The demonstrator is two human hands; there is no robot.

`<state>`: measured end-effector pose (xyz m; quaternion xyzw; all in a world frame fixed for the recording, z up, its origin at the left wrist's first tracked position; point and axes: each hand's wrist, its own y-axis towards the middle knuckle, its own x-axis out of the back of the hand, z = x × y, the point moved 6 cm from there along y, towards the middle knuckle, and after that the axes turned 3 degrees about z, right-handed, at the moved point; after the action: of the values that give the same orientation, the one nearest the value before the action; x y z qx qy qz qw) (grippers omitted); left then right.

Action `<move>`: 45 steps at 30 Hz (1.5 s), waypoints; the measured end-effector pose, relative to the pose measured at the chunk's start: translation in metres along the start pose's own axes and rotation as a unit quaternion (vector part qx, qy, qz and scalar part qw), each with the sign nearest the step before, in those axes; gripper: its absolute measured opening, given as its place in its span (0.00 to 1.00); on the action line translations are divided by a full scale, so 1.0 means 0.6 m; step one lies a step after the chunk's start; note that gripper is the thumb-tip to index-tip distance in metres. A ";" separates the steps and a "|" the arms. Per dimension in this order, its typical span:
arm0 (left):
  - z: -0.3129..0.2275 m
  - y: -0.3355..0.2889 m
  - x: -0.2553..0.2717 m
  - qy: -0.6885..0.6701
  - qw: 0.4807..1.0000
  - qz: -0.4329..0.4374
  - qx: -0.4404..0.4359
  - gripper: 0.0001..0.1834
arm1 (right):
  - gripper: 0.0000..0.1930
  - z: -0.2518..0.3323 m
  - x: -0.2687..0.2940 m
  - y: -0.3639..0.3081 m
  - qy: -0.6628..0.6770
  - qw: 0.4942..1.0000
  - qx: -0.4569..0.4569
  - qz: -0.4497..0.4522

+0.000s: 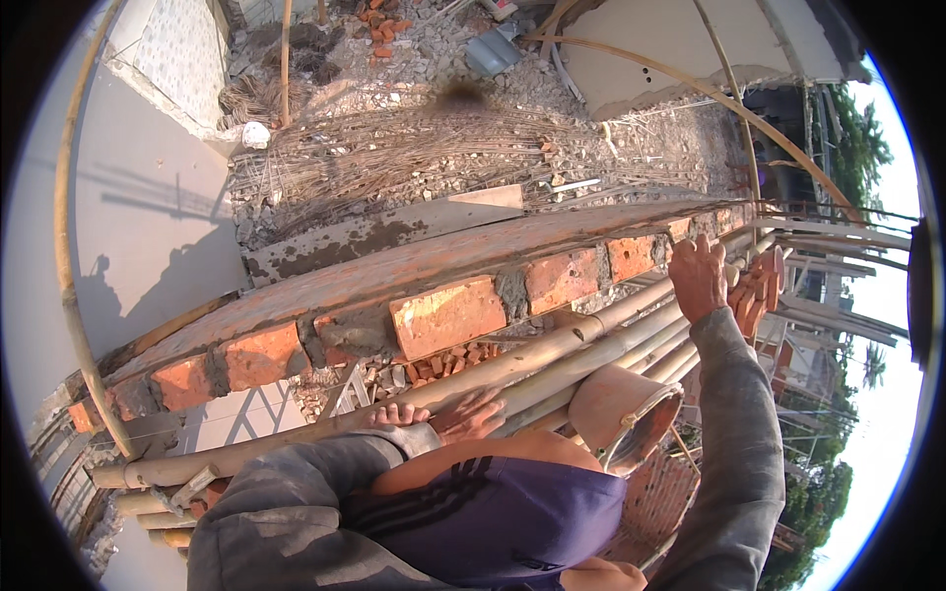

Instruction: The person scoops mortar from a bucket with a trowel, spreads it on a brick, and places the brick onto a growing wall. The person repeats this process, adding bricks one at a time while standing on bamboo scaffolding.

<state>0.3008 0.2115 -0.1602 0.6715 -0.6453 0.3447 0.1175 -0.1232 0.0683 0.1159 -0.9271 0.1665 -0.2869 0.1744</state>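
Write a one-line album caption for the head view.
Right hand at the brick wall, left hand by the bamboo poles, with a bucket in sunlight between them.

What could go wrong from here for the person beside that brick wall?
The left hand is on round poles; if one rolled or shifted, the person might lose balance. The bucket is tilted, with its mouth to one side, so it could perhaps slip. One orange brick juts out past its neighbours in the wall, so a knock might loosen it.
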 end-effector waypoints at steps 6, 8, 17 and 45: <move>-0.035 0.048 0.005 -0.046 0.992 -0.045 -0.109 0.29 | 0.08 -0.097 -0.023 0.043 0.087 0.992 -0.091 -0.030; -0.044 0.059 0.006 -0.059 0.987 -0.058 -0.136 0.29 | 0.08 -0.098 -0.010 0.064 0.085 0.993 -0.073 -0.026; -0.080 0.072 0.016 -0.089 0.976 -0.068 -0.187 0.31 | 0.03 0.091 0.075 0.166 0.053 0.993 0.043 0.092; -0.038 0.073 0.037 0.067 0.981 -0.054 -0.174 0.41 | 0.08 -0.131 0.108 -0.632 0.351 0.854 -0.339 0.180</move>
<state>0.2508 0.2016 -0.1420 0.6501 -0.6486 0.2646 0.2943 -0.0399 0.3593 0.3664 -0.7203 0.4678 -0.4824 -0.1724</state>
